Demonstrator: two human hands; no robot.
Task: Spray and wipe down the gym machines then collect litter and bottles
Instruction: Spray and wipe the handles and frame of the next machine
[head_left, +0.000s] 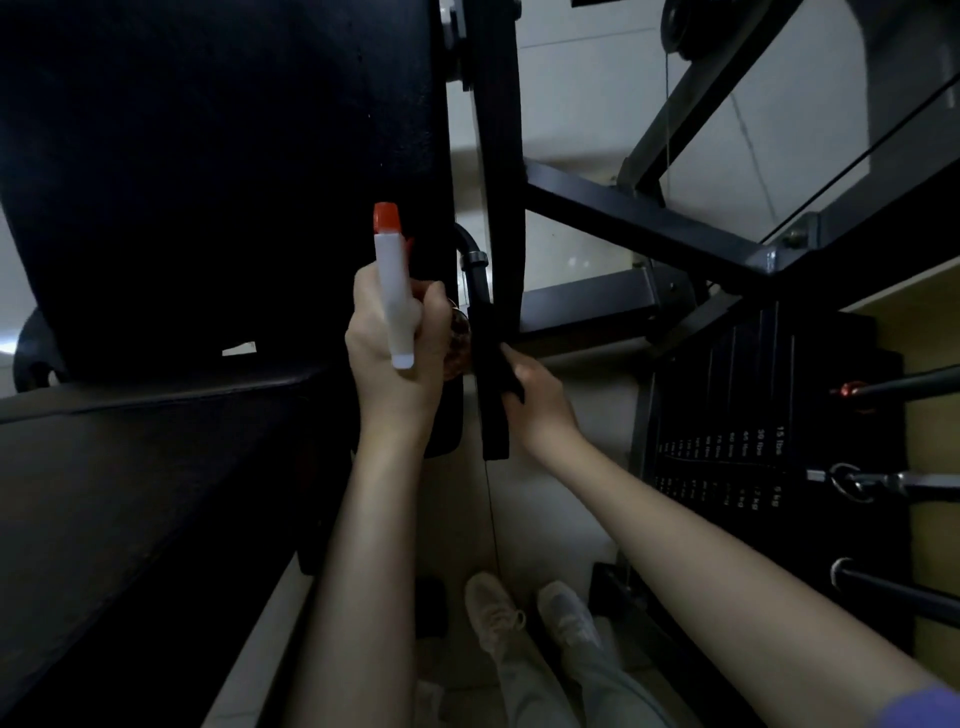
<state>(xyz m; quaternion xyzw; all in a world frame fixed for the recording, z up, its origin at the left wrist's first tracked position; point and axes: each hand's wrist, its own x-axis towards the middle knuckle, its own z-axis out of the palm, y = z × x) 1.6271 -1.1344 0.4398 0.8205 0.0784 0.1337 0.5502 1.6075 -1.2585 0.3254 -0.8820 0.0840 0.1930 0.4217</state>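
Note:
My left hand (387, 343) grips a white spray bottle (394, 291) with an orange nozzle at its top, held upright in front of the machine's large black back pad (208, 171). My right hand (537, 400) holds a dark cloth (498, 364) pressed against a black upright post (493, 260) of the gym machine, just right of the bottle. The cloth is hard to tell from the dark post and hangs down below my fingers. A small white tag (240, 349) shows low on the pad.
A black weight stack (753, 415) with printed numbers stands to the right, with metal bars and a carabiner clip (852, 480) jutting from it. Grey frame beams (649, 228) cross above. A thin cable drops to the pale floor near my shoes (530, 618). A dark seat fills the lower left.

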